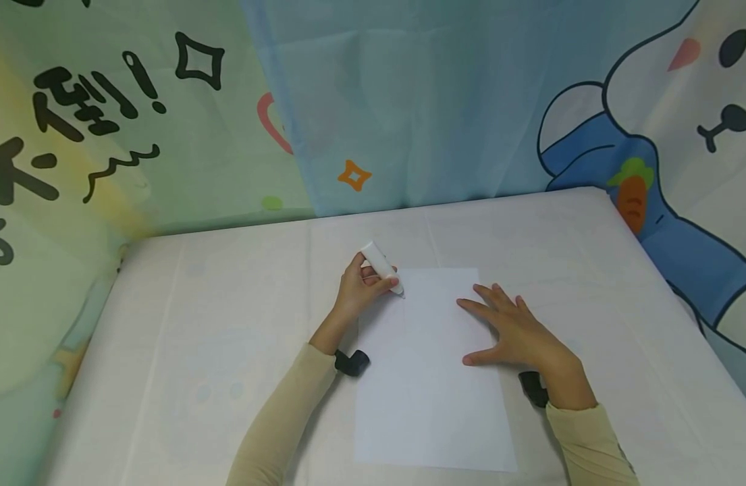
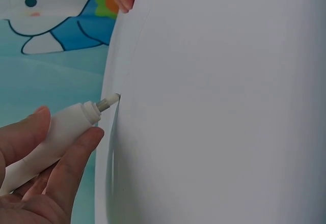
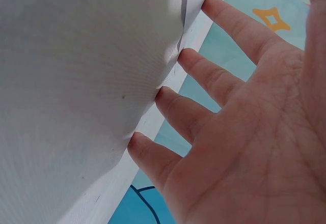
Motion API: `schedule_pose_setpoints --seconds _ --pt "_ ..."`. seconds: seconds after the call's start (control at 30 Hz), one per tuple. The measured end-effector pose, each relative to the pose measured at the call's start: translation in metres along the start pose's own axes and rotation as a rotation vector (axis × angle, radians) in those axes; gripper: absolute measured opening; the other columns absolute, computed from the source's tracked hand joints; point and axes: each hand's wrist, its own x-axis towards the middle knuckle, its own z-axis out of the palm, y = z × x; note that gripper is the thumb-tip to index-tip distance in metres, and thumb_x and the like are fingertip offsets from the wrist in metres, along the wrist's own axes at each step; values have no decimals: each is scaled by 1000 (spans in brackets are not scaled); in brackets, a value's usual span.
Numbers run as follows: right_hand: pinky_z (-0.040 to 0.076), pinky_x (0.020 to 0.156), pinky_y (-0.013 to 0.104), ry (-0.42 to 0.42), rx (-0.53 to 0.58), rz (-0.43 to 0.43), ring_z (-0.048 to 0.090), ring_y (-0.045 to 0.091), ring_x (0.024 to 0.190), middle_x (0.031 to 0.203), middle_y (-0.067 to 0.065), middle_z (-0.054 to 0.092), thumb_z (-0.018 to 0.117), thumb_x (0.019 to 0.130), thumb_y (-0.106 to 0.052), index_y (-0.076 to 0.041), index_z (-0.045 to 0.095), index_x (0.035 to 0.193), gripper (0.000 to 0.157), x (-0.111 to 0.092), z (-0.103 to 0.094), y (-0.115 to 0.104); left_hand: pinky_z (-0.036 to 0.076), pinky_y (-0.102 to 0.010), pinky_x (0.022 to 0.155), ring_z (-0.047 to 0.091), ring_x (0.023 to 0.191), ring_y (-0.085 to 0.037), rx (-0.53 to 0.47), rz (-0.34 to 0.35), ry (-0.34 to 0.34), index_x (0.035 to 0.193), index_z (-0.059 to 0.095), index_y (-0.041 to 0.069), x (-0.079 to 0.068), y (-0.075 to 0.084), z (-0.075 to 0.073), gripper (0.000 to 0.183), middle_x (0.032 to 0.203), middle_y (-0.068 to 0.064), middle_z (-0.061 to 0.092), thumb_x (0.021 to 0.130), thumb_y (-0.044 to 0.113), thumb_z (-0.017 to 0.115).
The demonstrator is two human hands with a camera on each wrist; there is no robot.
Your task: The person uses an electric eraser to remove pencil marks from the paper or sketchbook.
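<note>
A thick white electric eraser [image 1: 381,268] is in my left hand [image 1: 362,287], pinched between thumb and fingers. In the left wrist view the eraser's narrow tip [image 2: 108,102], pale with a grey collar, meets the sheet near its far edge. The white sheet of paper [image 1: 433,391] lies lengthwise in front of me, and no marks stand out on it. My right hand [image 1: 515,331] is spread over the sheet's right side, holding nothing. Its fingertips [image 3: 165,94] press on the paper in the right wrist view, the fingers apart.
A white cloth [image 1: 227,324] covers the table under the paper. Behind it hangs a printed curtain [image 1: 433,101] with cartoon figures, which continues down the left and right sides. A black wrist camera [image 1: 352,363] sits on the left wrist, another [image 1: 533,389] on the right.
</note>
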Motion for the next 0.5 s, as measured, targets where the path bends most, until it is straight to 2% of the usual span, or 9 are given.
schedule_pose_setpoints --seconds 0.5 --pt "5 111 72 17 -7 -14 11 53 143 154 29 24 86 67 -49 -6 43 145 98 1 0 0 60 -31 78 71 94 -35 4 -12 -1 127 43 -7 0 -1 -1 51 113 -28 67 84 -6 72"
